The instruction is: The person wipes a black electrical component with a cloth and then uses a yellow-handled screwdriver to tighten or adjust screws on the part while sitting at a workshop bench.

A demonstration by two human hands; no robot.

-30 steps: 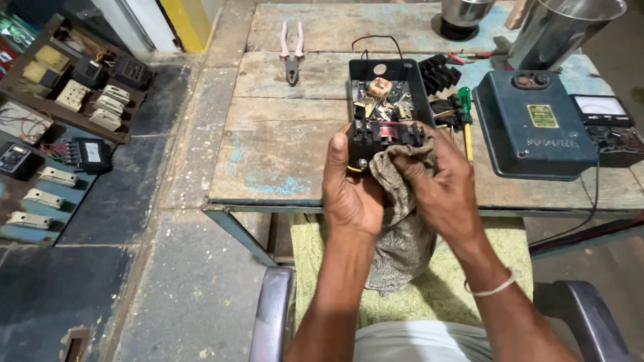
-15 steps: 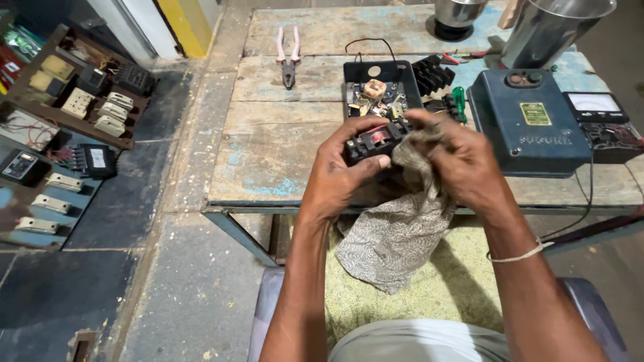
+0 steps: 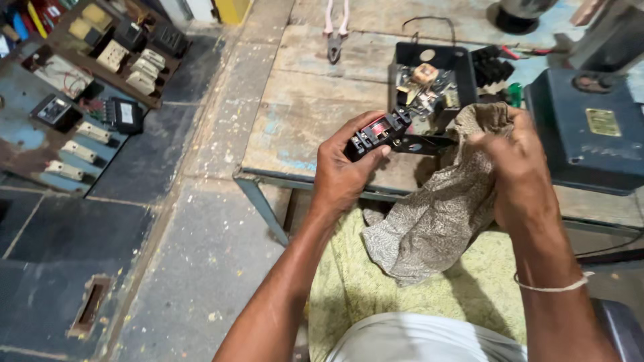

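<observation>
My left hand grips a small black electrical part with a red coil showing on top, held just off the near edge of the wooden table. A flat black metal bracket sticks out from the part to the right. My right hand clutches a crumpled brownish rag right beside the part; the rag hangs down over my lap. Behind the hands, an open black box with wires and small parts inside sits on the table.
Pliers lie at the table's far side. A blue-grey metal device stands at the right, with black parts and a green-handled screwdriver beside the box. Boards of switches and relays lie on the floor at left.
Both hands have drawn the black part and rag back from the box toward me. The right hand has shifted off the part to the right, bunching the rag.
</observation>
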